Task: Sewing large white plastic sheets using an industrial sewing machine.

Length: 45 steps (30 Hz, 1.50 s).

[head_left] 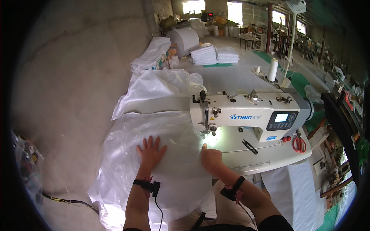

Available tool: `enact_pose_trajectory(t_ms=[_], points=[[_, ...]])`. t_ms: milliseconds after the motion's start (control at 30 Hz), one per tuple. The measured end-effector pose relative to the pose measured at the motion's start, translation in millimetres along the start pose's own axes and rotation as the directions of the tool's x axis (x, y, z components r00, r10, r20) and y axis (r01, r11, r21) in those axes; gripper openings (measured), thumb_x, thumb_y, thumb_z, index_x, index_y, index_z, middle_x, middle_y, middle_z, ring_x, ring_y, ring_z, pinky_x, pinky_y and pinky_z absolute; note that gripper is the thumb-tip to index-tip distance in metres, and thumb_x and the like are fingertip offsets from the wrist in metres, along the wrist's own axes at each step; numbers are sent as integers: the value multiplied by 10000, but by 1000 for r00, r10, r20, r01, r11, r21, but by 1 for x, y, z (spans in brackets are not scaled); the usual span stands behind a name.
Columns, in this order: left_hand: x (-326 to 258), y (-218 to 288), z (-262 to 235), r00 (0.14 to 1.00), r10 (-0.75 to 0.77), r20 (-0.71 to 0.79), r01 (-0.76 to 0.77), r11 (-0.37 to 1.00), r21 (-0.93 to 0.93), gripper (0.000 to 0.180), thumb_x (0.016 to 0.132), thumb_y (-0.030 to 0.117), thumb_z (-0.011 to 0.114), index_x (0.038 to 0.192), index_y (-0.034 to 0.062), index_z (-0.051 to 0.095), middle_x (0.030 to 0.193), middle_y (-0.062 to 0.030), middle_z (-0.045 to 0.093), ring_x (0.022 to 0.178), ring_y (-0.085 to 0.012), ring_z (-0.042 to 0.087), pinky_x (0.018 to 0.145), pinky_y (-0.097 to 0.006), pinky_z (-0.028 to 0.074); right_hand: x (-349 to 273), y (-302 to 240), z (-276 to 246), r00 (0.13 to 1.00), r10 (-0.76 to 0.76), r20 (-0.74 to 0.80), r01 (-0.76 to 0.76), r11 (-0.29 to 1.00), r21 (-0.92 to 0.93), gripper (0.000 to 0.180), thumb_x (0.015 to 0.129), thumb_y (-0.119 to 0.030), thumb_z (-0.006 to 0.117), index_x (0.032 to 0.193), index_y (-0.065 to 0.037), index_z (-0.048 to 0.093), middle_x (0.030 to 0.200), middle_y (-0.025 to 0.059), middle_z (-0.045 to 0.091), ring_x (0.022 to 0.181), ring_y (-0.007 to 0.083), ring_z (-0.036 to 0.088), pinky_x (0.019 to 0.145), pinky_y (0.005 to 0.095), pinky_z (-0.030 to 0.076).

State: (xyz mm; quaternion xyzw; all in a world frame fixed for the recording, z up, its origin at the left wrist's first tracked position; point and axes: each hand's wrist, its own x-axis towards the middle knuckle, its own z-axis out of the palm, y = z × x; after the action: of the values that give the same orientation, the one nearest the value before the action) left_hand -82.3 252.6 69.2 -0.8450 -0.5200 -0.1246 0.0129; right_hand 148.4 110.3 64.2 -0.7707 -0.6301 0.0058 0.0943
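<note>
A large, shiny white plastic sheet [175, 181] covers the left of the sewing table and hangs down toward my lap. My left hand [152, 153] lies flat on it with the fingers spread. At the sheet's right edge, just in front of the needle, my right hand [212, 159] is closed on the edge, its index finger pointing at the lit presser foot [204, 134]. The white sewing machine [246, 111] stands over that edge. Black thread snips [249, 147] and red-handled scissors [298, 144] lie on the table to the right.
A white thread cone [273, 70] stands behind the machine. Folded white stacks [203, 55] and a big white roll [184, 40] sit farther back. More crumpled white sheeting [162, 82] lies at the table's far left. A black cable [71, 201] crosses the floor at left.
</note>
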Motion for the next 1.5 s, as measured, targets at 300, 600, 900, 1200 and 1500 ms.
enact_pose_trajectory(t_ms=[300, 600, 900, 1200, 1500], points=[[35, -1, -4, 993, -76, 95, 80, 996, -34, 664, 849, 589, 409, 1380, 191, 374, 1472, -118, 256, 1375, -342, 167, 1024, -668, 70, -31, -11, 16, 941, 337, 26, -281, 737, 614, 447, 781, -242, 637, 1126, 7, 499, 749, 136, 636, 588, 234, 628, 489, 352, 480], [-82, -63, -30, 970, -187, -157, 193, 981, 22, 596, 800, 565, 530, 1278, 209, 506, 1399, -119, 357, 1320, -413, 249, 971, -718, 136, -200, -51, 80, 706, -67, 705, -693, 138, 707, 271, 887, -245, 566, 1052, -31, 585, 948, 95, 632, 782, 170, 613, 714, 290, 480], [-30, -110, -15, 985, -168, -32, 167, 986, -30, 648, 825, 633, 415, 1355, 260, 418, 1459, -69, 282, 1371, -331, 163, 1018, -683, 39, -127, -139, 85, 771, -357, 527, -592, -98, 800, 377, 825, -317, 653, 1022, 4, 628, 935, 60, 635, 927, 135, 574, 831, 277, 453], [21, -121, -26, 977, -85, 196, 79, 996, 35, 646, 856, 614, 352, 1405, 274, 330, 1497, -11, 225, 1397, -263, 127, 1068, -610, 26, -232, -27, 47, 360, -512, 780, -834, 197, 515, 423, 881, -270, 599, 1198, 3, 539, 1124, 100, 606, 1055, 174, 549, 936, 311, 417], [2, -72, -56, 977, 26, 212, 1, 992, -128, 675, 840, 626, 410, 1369, 207, 381, 1400, -67, 401, 1289, -298, 366, 1018, -649, 199, -232, -65, 56, 782, -507, 363, -397, 45, 917, 639, 851, -365, 629, 1322, -4, 391, 1244, 87, 507, 1184, 187, 446, 1017, 313, 321]])
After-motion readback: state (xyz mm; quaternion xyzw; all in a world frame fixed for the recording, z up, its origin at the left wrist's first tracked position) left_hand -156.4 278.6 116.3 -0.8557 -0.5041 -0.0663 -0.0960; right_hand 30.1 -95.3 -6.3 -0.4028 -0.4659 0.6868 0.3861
